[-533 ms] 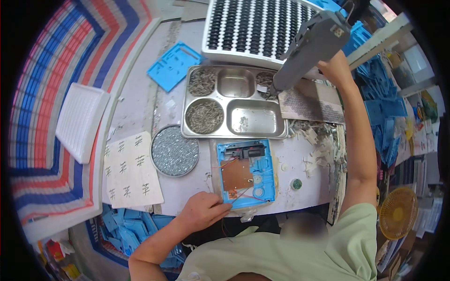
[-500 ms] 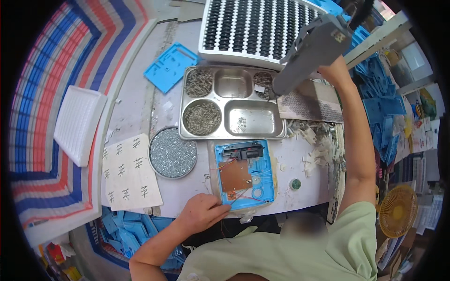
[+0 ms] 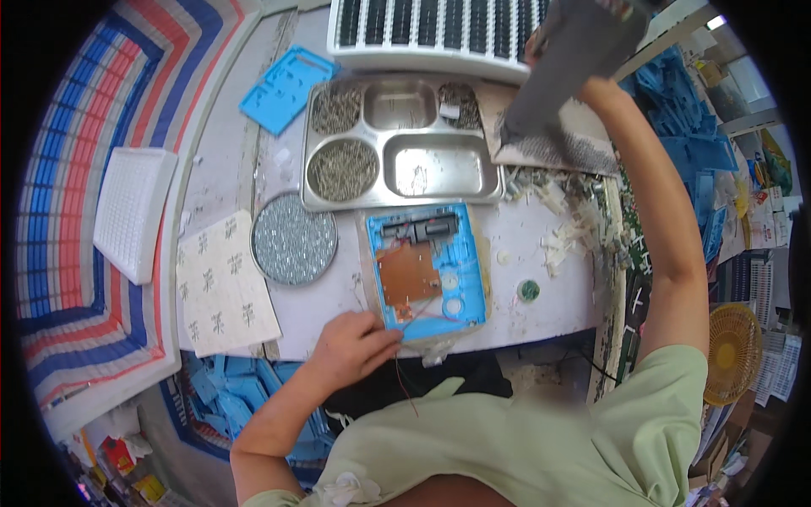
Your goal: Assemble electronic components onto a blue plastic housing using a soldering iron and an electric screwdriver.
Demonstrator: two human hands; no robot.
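Note:
A blue plastic housing (image 3: 476, 291) lies face up on the table, with a brown circuit board (image 3: 407, 272) and a black part (image 3: 420, 228) inside. At its lower left corner is my left hand (image 3: 353, 346), fingertips pinched together on thin wires (image 3: 406, 382), one red end hanging below the table edge. My right hand (image 3: 601, 95) is wrapped round a grey electric screwdriver (image 3: 564, 72), which hides most of the fingers. The screwdriver's lower end is over a cardboard sheet (image 3: 507, 152) dotted with rows of small dark pieces; its tip is blurred.
A steel compartment tray (image 3: 380, 135) holds small metal parts. Beside it are a round dish (image 3: 294, 239) of screws, a blue panel (image 3: 285, 89) and a white rack (image 3: 422, 59) of black parts. White scraps (image 3: 562, 237) lie at right, near a small green disc (image 3: 528, 291).
The view has shifted, so the table items sit higher and further left. The screwdriver now stands over the cardboard sheet instead of at the tray's edge. My left hand keeps its pinch.

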